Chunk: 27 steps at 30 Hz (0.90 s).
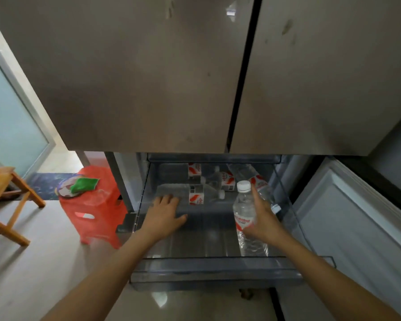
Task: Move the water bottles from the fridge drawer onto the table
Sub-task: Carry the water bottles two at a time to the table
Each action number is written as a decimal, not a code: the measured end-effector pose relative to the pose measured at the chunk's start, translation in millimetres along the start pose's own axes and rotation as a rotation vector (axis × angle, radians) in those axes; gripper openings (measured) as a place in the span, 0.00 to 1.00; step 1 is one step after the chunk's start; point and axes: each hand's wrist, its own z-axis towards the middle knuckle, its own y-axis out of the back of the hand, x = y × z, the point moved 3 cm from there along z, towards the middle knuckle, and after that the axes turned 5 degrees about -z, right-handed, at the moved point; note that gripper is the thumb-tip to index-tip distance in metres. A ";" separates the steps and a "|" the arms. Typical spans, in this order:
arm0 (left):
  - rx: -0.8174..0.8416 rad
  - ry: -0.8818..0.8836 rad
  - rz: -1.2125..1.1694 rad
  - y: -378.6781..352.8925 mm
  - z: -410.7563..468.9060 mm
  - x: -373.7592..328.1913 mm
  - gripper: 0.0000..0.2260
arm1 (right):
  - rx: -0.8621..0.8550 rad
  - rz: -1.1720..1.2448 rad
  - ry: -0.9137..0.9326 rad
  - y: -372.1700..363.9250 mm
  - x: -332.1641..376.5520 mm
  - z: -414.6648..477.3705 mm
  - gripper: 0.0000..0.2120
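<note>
Stool (95, 218) beside drawer (215, 272), bottles (183, 191) inside

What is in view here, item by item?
fridge doors: two, grey, above the drawer
fridge drawer: one, clear grey, pulled out
lying bottles: about four, clear, red-white labels, drawer's back
upright bottle: one, clear, white cap, drawer's right
stool: one, red, left of fridge
plate: one, patterned, on stool
cloth: one, green, on plate
wooden furniture: one, brown, far left
left hand: one, fingers spread, at a lying bottle
right hand: one, grips upright bottle
</note>
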 end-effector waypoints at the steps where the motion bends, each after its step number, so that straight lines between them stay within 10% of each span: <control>1: 0.024 -0.001 0.024 -3.6 12.0 -1.9 0.28 | -0.043 0.001 0.017 4.2 3.2 -7.6 0.58; 13: 0.166 -0.043 0.212 -47.9 102.0 -8.8 0.45 | -0.333 0.153 -0.090 20.2 -1.3 -63.7 0.50; 27: 0.126 -0.077 0.453 -75.0 101.0 -6.2 0.33 | -0.250 0.016 -0.197 15.5 1.7 -67.8 0.52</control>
